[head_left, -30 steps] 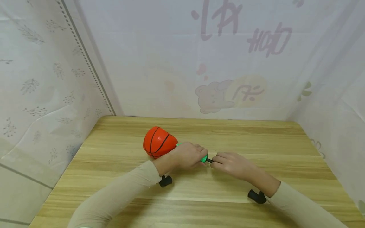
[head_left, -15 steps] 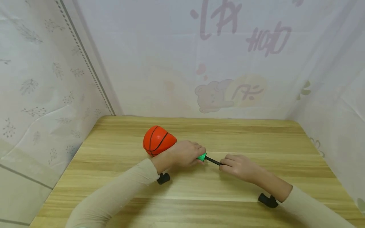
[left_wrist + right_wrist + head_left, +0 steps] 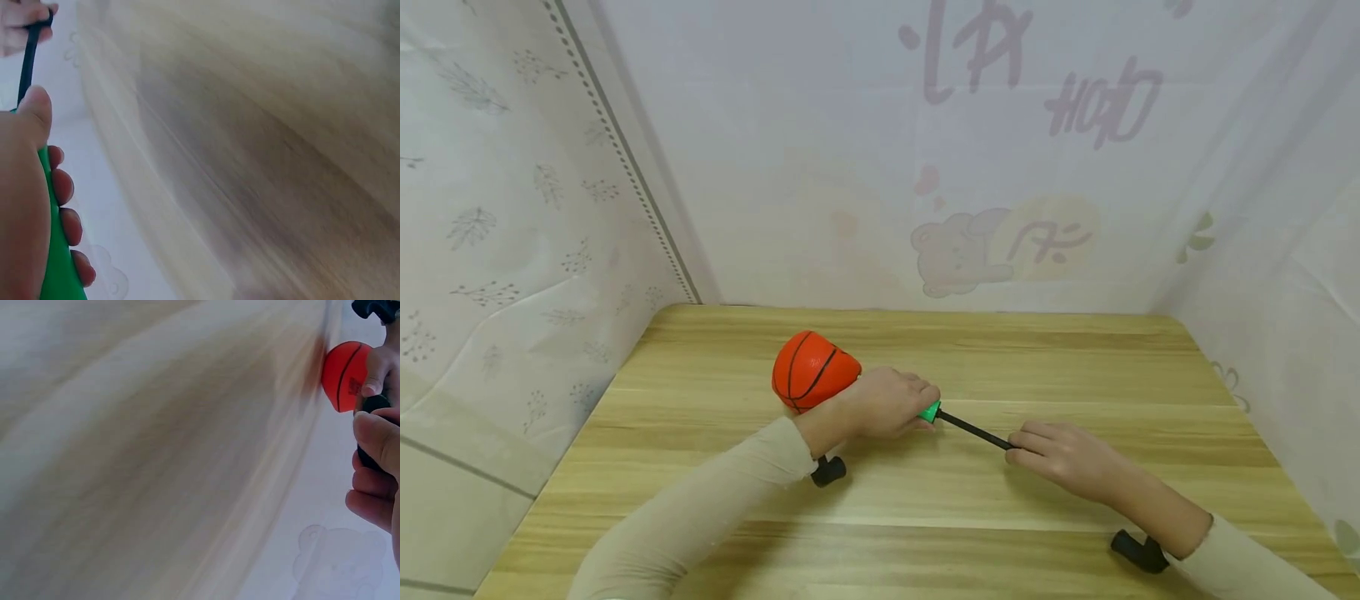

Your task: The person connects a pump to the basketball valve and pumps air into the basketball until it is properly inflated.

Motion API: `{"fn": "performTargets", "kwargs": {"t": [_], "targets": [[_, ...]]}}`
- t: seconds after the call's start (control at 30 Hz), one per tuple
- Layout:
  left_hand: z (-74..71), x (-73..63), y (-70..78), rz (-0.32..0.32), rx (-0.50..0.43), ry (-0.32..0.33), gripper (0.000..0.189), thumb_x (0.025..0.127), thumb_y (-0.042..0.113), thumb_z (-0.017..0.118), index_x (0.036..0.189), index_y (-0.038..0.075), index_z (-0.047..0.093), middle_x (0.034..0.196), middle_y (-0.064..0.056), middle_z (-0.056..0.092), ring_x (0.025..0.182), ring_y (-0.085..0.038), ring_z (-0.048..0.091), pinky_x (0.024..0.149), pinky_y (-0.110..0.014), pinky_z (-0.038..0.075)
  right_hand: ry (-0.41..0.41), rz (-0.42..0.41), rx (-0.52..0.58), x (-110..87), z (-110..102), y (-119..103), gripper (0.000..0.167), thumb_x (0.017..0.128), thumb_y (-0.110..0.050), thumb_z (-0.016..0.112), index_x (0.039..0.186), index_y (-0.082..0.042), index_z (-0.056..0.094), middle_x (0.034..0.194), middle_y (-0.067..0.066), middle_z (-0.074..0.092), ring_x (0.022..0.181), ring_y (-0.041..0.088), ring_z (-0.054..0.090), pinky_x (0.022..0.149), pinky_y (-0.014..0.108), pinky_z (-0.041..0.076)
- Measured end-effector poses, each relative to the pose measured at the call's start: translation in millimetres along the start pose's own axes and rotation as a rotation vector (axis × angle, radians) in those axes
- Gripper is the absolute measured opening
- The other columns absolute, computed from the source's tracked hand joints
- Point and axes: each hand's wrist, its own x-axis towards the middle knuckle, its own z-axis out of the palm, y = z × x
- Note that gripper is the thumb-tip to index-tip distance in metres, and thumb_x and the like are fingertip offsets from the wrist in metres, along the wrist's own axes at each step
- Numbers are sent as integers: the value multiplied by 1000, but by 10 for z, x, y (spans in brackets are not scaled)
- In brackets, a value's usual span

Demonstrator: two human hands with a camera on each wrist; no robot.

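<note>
An orange-red basketball (image 3: 811, 372) with black lines, partly caved in, sits left of the middle of the table. Beside it my left hand (image 3: 889, 403) grips the green barrel of a ball pump (image 3: 930, 412), which points toward the ball. The left wrist view shows the fingers wrapped round that green barrel (image 3: 61, 265). From the barrel a long black rod (image 3: 973, 430) runs out to the right. At its far end my right hand (image 3: 1070, 460) holds the black handle (image 3: 374, 405). The join between pump and ball is hidden behind my left hand.
Everything is over a wood-grain table (image 3: 925, 517). A pale printed curtain (image 3: 820, 167) hangs behind it and along both sides. Black wrist-worn pieces hang under the left wrist (image 3: 829, 472) and the right wrist (image 3: 1138, 552).
My right hand has moved right and toward me, drawing the black rod farther out of the green barrel. My left hand and the basketball have stayed nearly in place.
</note>
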Motion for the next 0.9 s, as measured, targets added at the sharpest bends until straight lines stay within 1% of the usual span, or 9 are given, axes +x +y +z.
{"fn": "performTargets", "kwargs": {"t": [0.1, 0.27, 0.4, 0.53, 0.7, 0.8, 0.9], "targets": [[13, 10, 17, 13, 8, 16, 31, 103, 42, 59, 97, 13, 51, 78, 9, 45, 73, -9, 50, 61, -20, 40, -26, 5, -5, 68, 37, 15, 41, 113, -11, 31, 98, -10, 68, 95, 1, 69, 79, 13, 62, 66, 22, 54], [41, 20, 33, 18, 53, 38, 32, 102, 44, 59, 96, 14, 51, 77, 10, 44, 71, -7, 48, 59, -19, 38, -58, -3, -25, 260, 145, 57, 44, 113, -12, 25, 98, -11, 67, 94, -1, 67, 78, 11, 58, 65, 19, 51], [55, 33, 48, 27, 74, 49, 32, 102, 44, 59, 96, 14, 51, 76, 10, 43, 71, -7, 47, 58, -17, 36, -64, -18, -29, 413, 239, 93, 47, 113, -12, 21, 98, -9, 65, 92, -1, 66, 77, 11, 57, 65, 18, 50], [61, 43, 71, 28, 78, 45, 33, 102, 45, 58, 96, 13, 52, 77, 10, 45, 71, -7, 47, 58, -17, 36, -68, -24, -25, 518, 324, 116, 49, 113, -11, 19, 98, -9, 66, 92, -1, 67, 78, 11, 58, 67, 18, 50], [67, 47, 80, 31, 63, 19, 31, 103, 45, 57, 99, 14, 53, 79, 10, 47, 73, -7, 48, 60, -18, 37, -67, -9, 16, 536, 368, 117, 50, 113, -13, 17, 96, -10, 65, 91, -2, 67, 76, 10, 58, 66, 17, 49], [65, 43, 69, 34, 41, 8, 30, 103, 45, 57, 102, 15, 55, 80, 10, 48, 74, -7, 50, 62, -19, 39, -62, -3, 36, 504, 342, 98, 50, 113, -13, 17, 97, -10, 64, 91, -1, 67, 76, 10, 58, 66, 17, 50], [60, 33, 54, 30, 27, 2, 30, 103, 45, 57, 103, 15, 54, 81, 10, 48, 75, -7, 51, 62, -20, 41, -44, 2, 41, 435, 287, 68, 48, 113, -13, 21, 97, -10, 66, 92, 0, 68, 77, 11, 60, 67, 18, 52]]}}
